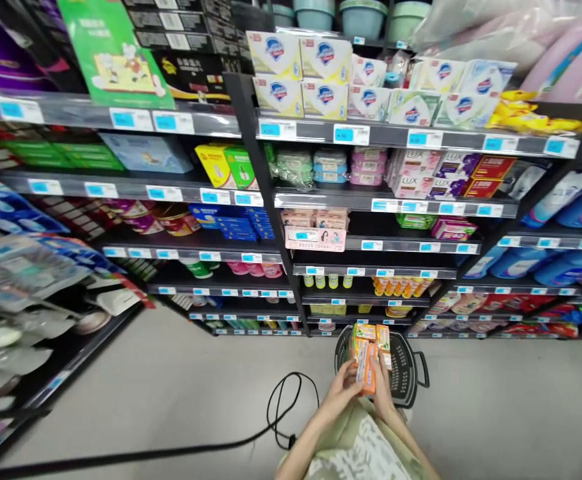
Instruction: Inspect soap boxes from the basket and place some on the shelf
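Observation:
My left hand and my right hand are closed around the sides of orange wrapped packs that look like soap bars. The two hands face each other, the packs standing between them, over a dark shopping basket. Just beyond my fingers, more orange and green packs show at the far side of the basket. Whether those packs rest in the basket or belong to the same held bundle I cannot tell. The basket's perforated inside is partly covered by the packs, and its handle sticks out to the right.
Shelves rise in front, with boxed soaps, LUX boxes and orange bottles. Blue detergent bags fill the right. A rack of hanging packages stands close at left. A black cable loops across the floor.

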Demonstrator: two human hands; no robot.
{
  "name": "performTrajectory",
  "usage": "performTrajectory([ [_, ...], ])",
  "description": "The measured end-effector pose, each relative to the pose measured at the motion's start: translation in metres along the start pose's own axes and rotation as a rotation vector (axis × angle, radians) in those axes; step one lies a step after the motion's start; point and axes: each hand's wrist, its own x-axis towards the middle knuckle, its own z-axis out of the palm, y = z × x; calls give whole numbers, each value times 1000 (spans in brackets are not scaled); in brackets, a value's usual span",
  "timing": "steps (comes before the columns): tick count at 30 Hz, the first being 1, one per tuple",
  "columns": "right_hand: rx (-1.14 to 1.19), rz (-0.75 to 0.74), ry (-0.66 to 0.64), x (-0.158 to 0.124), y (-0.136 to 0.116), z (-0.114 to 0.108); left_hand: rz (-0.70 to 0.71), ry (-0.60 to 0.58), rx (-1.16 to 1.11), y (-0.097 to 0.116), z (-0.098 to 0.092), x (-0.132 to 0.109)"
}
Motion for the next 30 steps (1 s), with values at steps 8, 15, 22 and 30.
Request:
performTrajectory([
  [8, 98, 83, -11, -39, 0, -4, 11, 40, -32, -16, 0, -16],
  [15, -90, -17, -143, -58, -3, -23, -58, 21, -79, -18, 12, -24],
  [22, -302, -130, -270, -76, -34, -25, -37, 146, -160, -12, 23, -34],
  [30, -349, -328, -430, -90, -49, -19, 26, 268, -233, -1, 20, -37],
])
